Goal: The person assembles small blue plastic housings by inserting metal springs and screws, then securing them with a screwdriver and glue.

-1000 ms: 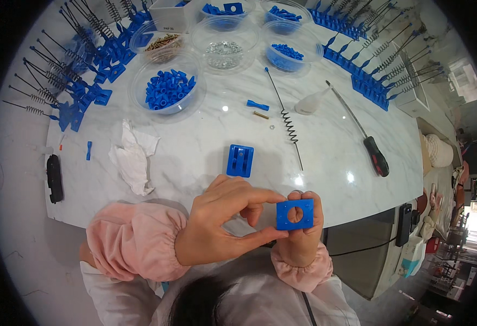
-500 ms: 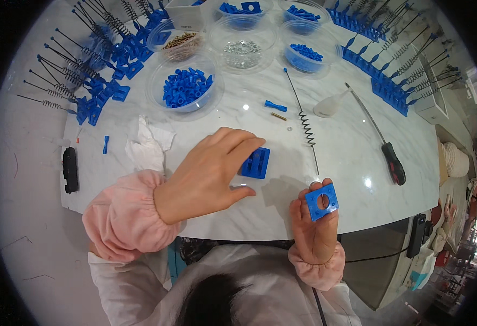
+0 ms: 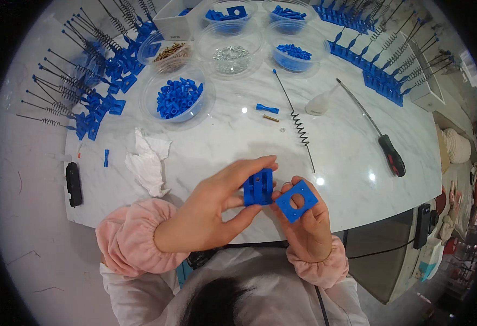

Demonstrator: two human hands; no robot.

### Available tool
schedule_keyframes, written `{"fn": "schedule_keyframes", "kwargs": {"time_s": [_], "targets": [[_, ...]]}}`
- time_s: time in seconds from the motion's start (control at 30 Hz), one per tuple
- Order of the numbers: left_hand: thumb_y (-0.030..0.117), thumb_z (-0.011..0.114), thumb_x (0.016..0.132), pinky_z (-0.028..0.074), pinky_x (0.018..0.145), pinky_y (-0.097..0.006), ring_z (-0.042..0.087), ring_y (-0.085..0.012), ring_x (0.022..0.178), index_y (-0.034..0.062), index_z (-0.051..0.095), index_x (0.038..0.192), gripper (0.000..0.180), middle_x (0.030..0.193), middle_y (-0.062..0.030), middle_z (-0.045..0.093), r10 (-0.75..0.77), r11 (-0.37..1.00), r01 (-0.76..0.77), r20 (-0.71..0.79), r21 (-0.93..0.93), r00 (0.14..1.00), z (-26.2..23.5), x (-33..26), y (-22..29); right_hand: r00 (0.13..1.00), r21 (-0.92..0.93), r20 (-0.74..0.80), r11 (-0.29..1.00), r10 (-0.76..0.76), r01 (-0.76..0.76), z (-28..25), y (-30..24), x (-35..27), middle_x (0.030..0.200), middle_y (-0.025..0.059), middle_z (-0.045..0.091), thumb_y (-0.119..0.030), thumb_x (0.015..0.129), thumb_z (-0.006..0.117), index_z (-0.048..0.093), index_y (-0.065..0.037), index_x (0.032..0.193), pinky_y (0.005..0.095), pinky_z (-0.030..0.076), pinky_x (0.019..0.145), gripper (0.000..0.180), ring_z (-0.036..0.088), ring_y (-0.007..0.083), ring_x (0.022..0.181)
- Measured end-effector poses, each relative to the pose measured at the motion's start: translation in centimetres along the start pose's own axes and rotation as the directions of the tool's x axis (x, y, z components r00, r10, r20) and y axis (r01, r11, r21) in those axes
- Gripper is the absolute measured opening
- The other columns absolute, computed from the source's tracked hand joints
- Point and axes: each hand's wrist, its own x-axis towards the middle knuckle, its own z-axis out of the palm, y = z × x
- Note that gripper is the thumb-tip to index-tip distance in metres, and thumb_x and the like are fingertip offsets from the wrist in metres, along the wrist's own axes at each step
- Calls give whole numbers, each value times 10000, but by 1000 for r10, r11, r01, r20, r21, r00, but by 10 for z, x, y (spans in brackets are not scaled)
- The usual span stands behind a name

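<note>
My left hand (image 3: 208,201) grips a blue slotted plastic block (image 3: 258,189) between thumb and fingers, near the table's front edge. Close on its right, my right hand (image 3: 310,231) holds a flat blue square plate (image 3: 307,190) with a round hole in its middle. The plate lies tilted over the fingers. Block and plate are side by side, with a narrow gap between them. Beyond the hands lie a black coil spring rod (image 3: 299,127) with a blue tip, a small blue sleeve (image 3: 267,108), a brass pin (image 3: 271,118) and a tiny nut (image 3: 282,130).
Clear tubs of blue caps (image 3: 179,99), silver nuts (image 3: 230,58), brass pins (image 3: 171,51) and blue beads (image 3: 294,51) stand at the back. Spring assemblies on blue bases (image 3: 116,81) crowd the far left; more blue bases (image 3: 382,87) line the right. A screwdriver (image 3: 390,152) and crumpled tissue (image 3: 147,163) flank the hands.
My left hand has closed on the slotted block and brought it nearer to me. My right hand has moved left with the plate, which is turned. The whole view has shifted slightly.
</note>
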Motion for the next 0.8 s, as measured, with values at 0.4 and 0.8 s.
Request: {"fn": "schedule_keyframes", "kwargs": {"time_s": [0.4,0.8], "targets": [[-64,671,855,479,1016,-339,545,-240,1244,-21,470,1394,578,1349,-182,534,-104,970,120,84,-212,991,-18,-4,-3,999,-73,44,997,21,-18,4,-8,1,1246,162,594,-131,892,709,446,66,1370,414,400,1070,580,566,285,1201],[-149,587,870,530,980,-337,554,-239,1196,-56,569,1256,398,1275,-157,534,157,978,-171,-120,-120,980,-11,-3,-24,881,-893,381,134,-282,429,41,-42,19,1056,154,678,15,690,817,664,6,1137,346,535,868,473,671,284,964]]}}
